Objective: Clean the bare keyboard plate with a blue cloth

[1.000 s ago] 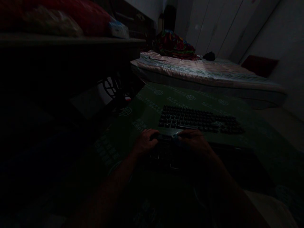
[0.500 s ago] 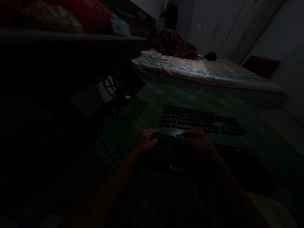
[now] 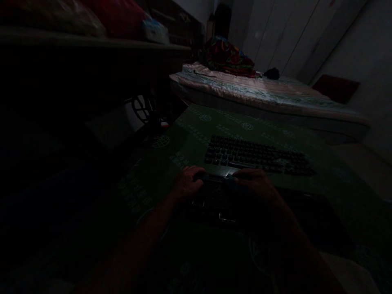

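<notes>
The room is very dark. A black keyboard (image 3: 257, 157) lies on a green printed mat (image 3: 196, 130). Just in front of it is a second dark keyboard-like slab (image 3: 216, 202), whose far edge both my hands grip. My left hand (image 3: 186, 183) curls its fingers over the left part of that edge. My right hand (image 3: 255, 185) is closed on the right part, thumb and fingers pointing inward. The two hands are a short gap apart. Much of the near slab is lost in shadow.
Behind the mat stands a bed (image 3: 275, 96) with a striped cover, a colourful cloth bundle (image 3: 228, 57) and a small black thing (image 3: 271, 73). A dark shelf (image 3: 92, 43) with bags runs along the left. A metal wheel frame (image 3: 141, 108) stands below it. A red cushion (image 3: 335, 87) leans at the right wall.
The hands keep the same hold on the near slab's edge. The view has shifted very slightly; nothing else has moved.
</notes>
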`<state>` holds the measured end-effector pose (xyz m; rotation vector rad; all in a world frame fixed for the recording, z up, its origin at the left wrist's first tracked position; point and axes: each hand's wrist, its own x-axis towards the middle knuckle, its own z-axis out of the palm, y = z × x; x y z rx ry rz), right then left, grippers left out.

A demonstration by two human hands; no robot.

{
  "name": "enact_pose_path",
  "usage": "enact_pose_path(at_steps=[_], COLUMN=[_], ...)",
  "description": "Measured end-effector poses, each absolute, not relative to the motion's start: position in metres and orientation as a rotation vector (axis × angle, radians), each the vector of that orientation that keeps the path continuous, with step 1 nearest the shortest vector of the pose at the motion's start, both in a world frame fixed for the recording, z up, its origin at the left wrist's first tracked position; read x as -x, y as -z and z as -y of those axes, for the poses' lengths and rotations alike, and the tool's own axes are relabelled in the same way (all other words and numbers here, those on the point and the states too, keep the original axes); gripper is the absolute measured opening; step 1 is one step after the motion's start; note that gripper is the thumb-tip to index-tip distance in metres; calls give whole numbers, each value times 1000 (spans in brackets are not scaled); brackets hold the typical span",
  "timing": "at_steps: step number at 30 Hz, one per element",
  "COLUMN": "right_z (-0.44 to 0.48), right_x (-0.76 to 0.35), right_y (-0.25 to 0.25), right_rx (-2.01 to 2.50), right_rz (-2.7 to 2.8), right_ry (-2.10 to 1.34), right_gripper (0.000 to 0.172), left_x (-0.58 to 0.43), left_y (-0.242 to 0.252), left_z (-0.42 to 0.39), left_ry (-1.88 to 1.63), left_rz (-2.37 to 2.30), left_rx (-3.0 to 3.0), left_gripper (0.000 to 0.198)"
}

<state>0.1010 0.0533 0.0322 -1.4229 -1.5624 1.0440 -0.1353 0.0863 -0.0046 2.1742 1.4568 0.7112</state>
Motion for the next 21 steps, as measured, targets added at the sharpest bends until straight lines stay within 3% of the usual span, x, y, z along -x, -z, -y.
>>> enact_pose_path(at_steps=[21], right_z=[-54], right_x=[-104], right_y=[-35], right_rx=[1487], right_rz=[1550], right_ry=[-1059], right_gripper=[20], left_x=[136], left_y=[3], left_z=[-86], left_ry=[-691], left_rz=[-1441], left_rx=[-2176], left_gripper=[37])
